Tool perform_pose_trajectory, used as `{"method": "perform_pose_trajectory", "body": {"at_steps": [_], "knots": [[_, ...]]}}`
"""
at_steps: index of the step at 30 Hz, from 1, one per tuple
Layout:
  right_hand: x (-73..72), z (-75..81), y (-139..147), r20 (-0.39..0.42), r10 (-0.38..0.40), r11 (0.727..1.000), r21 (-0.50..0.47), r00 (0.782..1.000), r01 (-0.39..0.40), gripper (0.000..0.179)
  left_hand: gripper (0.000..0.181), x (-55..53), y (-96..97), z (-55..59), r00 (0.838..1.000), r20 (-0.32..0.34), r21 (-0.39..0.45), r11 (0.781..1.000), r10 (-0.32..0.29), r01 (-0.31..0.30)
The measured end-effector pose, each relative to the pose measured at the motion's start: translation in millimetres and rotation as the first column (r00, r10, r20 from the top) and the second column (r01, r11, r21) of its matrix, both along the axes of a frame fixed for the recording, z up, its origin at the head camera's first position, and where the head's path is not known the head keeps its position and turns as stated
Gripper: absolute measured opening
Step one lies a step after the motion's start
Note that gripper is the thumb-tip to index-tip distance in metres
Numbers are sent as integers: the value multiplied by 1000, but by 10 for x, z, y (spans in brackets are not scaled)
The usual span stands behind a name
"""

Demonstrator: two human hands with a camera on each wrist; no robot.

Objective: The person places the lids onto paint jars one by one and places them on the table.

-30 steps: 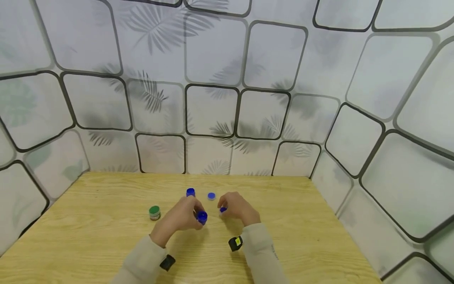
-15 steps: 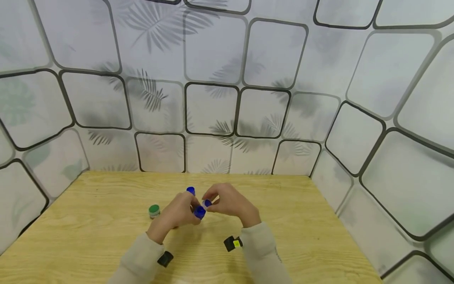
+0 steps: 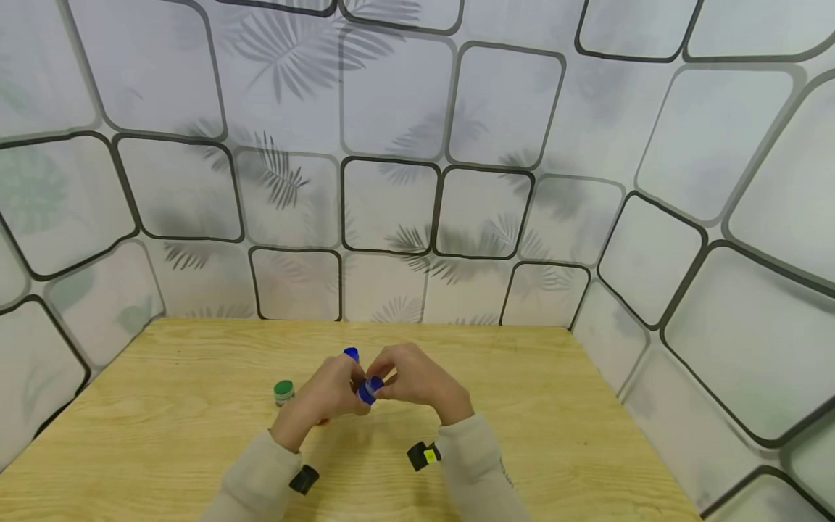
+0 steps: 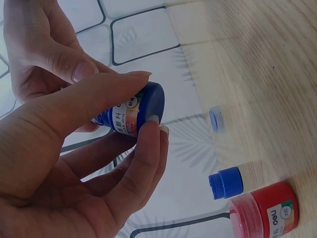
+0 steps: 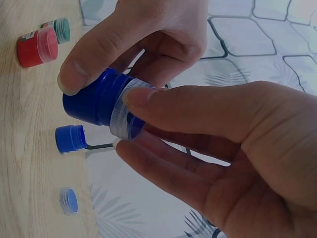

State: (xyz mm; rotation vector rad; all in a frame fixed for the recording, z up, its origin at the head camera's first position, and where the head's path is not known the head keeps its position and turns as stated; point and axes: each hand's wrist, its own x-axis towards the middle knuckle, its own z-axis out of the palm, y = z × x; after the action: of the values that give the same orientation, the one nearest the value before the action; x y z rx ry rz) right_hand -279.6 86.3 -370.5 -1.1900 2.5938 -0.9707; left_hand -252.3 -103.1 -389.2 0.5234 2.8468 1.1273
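Note:
My left hand (image 3: 329,388) grips a small blue paint jar (image 5: 86,101) with its thumb and fingers around the labelled body, tilted with the mouth towards my right hand. My right hand (image 3: 417,373) pinches a clear, blue-stained screw lid (image 5: 121,111) between thumb and fingers. In the right wrist view the lid sits right at the jar's threaded mouth, in line with it. Both are held above the table. Beyond the hands, a second blue jar (image 5: 70,138) stands uncapped, with a bluish lid (image 4: 216,120) lying a little apart from it.
On the wooden table (image 3: 554,420), a lidded red paint jar (image 4: 277,210) is mostly hidden by my left hand in the head view. A green-topped jar (image 3: 283,392) stands left of that hand. A patterned wall (image 3: 391,210) closes off the table's back.
My right hand has carried the lid up and leftward from low over the table to the jar's mouth. The left hand has shifted slightly, tilting the jar towards it.

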Motion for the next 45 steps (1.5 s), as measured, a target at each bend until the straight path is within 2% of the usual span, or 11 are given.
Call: {"method": "perform_pose_trajectory", "body": {"at_steps": [11,18,33,45], "knots": [[3,-18,-12,-6,21,1000,0,1000,-21,23,17,0,-14,-6,1000,3,9,1000,-8,8],[0,-18,-14,-15,-2,1000,31,1000,2,24,17,-2,-11,-6,1000,-5,3,1000,-10,10],[-10,5,10,-31,-30,997,67,999,32,18,15,-11,4,18,1000,23,29,1000,2,-2],[-20,-16,24,14,-51,998,43,999,50,12,15,-8,11,25,1000,25,28,1000,-7,6]]}}
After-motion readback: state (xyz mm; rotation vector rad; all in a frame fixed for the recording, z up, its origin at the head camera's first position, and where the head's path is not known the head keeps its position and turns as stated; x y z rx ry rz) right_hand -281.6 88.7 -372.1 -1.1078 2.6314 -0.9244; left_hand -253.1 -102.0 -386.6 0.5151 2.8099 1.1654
